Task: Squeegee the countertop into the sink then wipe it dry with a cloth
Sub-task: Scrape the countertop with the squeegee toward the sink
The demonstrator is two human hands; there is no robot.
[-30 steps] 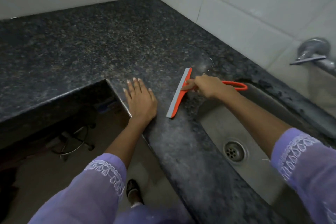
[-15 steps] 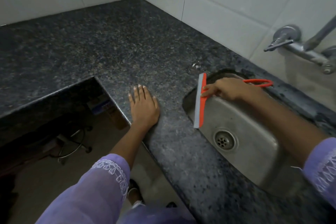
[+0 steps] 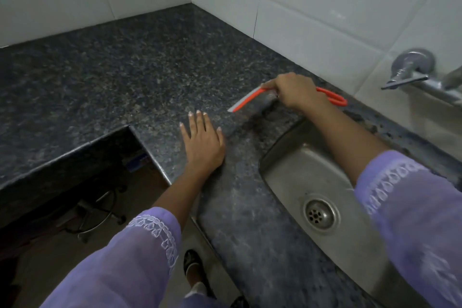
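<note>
My right hand grips an orange squeegee with a grey rubber blade and a looped handle. The blade is lifted and tilted above the dark speckled granite countertop, just beyond the far-left rim of the steel sink. My left hand lies flat, fingers spread, on the counter near its inner corner, left of the sink. A wet streak shows on the granite between the blade and the sink. No cloth is in view.
White wall tiles run behind the counter. A chrome tap juts from the wall at right. The sink drain sits at lower right. The L-shaped counter's inner edge drops to the floor, where a chair base stands.
My right hand has carried the squeegee from over the sink basin back up and away to the counter beyond the sink, blade now raised. My left hand stays flat in place.
</note>
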